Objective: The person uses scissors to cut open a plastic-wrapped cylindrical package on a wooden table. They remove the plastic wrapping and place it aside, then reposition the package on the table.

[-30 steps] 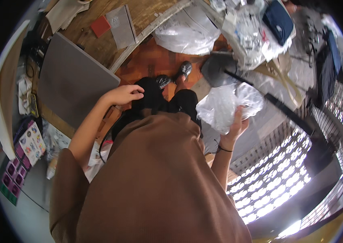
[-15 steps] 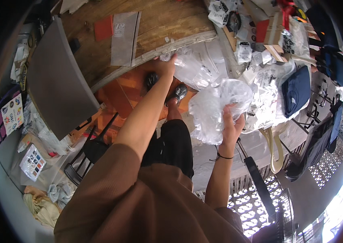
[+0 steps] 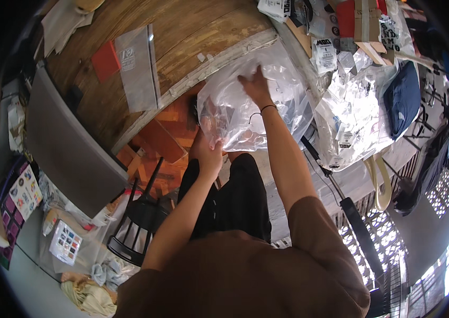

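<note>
A large clear plastic bag (image 3: 275, 119) is spread in front of me at the edge of the wooden tabletop, with crumpled plastic showing through it. My left hand (image 3: 211, 158) grips the near left corner of the bag. My right hand (image 3: 256, 86) is reached over the bag toward its far part, fingers apart on or just inside the plastic; which side of the film they are on I cannot tell.
The wooden tabletop (image 3: 192, 26) holds a red square (image 3: 105, 62) and a flat clear pouch (image 3: 134, 87). A grey panel (image 3: 70, 148) stands left, a black chair (image 3: 137, 233) below it. Packages, cardboard and folded navy cloth (image 3: 400, 98) crowd the right. Black legs of mine show below.
My left hand has come back toward me with the bag's corner. My right hand, earlier holding crumpled plastic lower right, has moved up over the bag and its fingers have spread.
</note>
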Demonstrator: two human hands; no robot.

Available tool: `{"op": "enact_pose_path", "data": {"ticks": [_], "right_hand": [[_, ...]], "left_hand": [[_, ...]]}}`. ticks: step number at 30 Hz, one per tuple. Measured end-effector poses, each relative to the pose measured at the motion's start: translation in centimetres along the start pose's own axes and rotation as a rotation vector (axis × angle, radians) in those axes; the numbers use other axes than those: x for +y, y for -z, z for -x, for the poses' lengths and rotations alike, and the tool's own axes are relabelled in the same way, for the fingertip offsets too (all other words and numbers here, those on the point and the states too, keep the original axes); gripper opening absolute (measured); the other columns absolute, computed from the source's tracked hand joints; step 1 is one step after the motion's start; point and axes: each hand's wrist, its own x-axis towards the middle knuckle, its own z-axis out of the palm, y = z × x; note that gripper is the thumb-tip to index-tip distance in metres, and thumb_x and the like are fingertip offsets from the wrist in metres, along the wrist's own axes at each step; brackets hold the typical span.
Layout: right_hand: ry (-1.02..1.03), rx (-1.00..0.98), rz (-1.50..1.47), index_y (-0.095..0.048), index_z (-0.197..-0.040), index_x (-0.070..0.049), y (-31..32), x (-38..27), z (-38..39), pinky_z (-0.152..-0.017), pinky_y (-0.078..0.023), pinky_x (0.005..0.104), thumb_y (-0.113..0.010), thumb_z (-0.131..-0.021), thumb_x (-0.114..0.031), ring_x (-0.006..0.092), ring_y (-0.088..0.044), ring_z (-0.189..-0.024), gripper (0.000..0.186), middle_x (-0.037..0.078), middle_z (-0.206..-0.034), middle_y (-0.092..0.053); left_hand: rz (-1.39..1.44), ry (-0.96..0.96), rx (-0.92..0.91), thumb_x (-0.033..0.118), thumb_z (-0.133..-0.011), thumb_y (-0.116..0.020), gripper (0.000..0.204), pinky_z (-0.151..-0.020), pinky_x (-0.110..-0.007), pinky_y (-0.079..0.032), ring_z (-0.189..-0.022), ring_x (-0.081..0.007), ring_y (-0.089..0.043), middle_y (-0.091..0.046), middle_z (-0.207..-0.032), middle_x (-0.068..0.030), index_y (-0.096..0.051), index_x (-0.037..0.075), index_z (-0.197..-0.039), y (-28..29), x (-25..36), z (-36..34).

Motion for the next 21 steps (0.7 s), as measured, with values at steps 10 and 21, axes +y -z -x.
{"op": "enact_pose_path", "data": {"ticks": [10, 21], "right_hand": [[0.105, -0.430, 0.333, -0.070, -0.127, -0.005, 2.3, 8.2, 0.3, -0.100, -0.053, 0.0422, -0.071, -0.087, -0.031, 0.0357, -0.070, -0.110, 0.048, 0.023, -0.116, -0.072], [-0.324, 0.090, -0.051, -0.044, -0.148, 0.000, 0.1, 5.1, -9.6, -0.114, -0.041, 0.0507, -0.073, -0.086, -0.049, 0.0392, -0.040, -0.144, 0.084, 0.025, -0.154, -0.043]], "left_hand": [[0.183, 0.224, -0.307, 0.018, -0.101, -0.066, 0.036, -0.083, -0.030, -0.056, -0.106, -0.0166, -0.066, -0.065, -0.119, -0.0085, -0.058, -0.002, -0.130, -0.1, 1.6, -0.1], [0.307, 0.225, -0.193, 0.025, -0.105, -0.062, 0.032, -0.085, -0.030, -0.055, -0.090, -0.0145, -0.069, -0.072, -0.108, -0.0071, -0.067, -0.004, -0.116, 1.9, 10.0, 6.5]]}}
